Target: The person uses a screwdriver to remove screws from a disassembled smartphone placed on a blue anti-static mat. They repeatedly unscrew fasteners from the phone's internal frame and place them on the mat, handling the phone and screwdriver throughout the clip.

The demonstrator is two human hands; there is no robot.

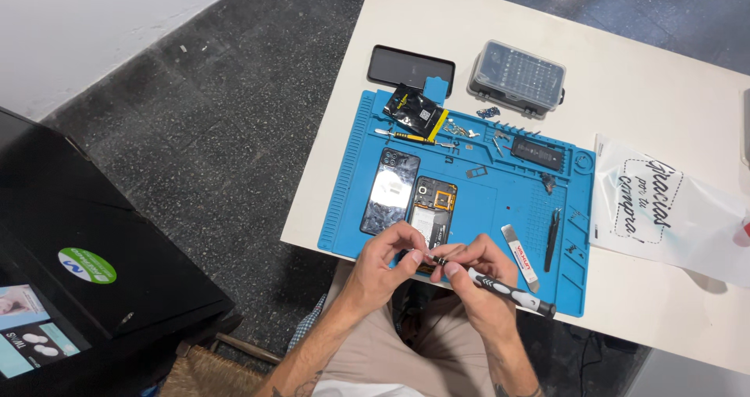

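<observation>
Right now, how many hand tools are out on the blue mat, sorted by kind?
Screwdrivers: 2, one black held in the right hand, one yellow
Tweezers: 1
Pry tool: 1
Total: 4

Bright blue work mat (pixel 476 209) on a plain white table (pixel 664 92). The screwdriver (pixel 504 289) is black with grey bands, the bit case (pixel 517 76) clear grey, the little pouch (pixel 416 109) shiny black with a yellow strip. The floor (pixel 234 116) is speckled dark grey, and the plastic bag (pixel 664 209) white with black script.
</observation>
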